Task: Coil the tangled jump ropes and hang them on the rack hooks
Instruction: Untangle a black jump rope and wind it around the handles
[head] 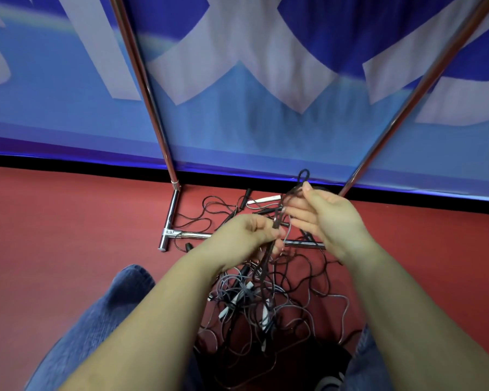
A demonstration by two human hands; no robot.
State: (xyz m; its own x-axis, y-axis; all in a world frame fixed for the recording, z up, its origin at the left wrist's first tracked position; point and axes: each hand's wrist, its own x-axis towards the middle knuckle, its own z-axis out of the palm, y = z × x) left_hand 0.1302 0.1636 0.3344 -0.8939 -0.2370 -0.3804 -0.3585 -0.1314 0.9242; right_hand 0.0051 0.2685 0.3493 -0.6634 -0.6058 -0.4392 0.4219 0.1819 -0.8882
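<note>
I see both hands, left hand [254, 232] and right hand [322, 218], pinching a black rope [275, 221] over the floor tangle [254, 300]; keep loops even, w/ steady tension.

Two hands are showing, the left hand [247, 232] and the right hand [326, 221], both pinching one dark rope [277, 218] whose single loop is sticking up above the right thumb. Two slanted chrome poles are rising from the rack [153, 91], with one crossbar lying on the red floor [68, 221]. In the tangle of ropes [266, 300] the strands are overlapping too much to be counted, though one white handle [264, 199] is lying at its far edge
</note>
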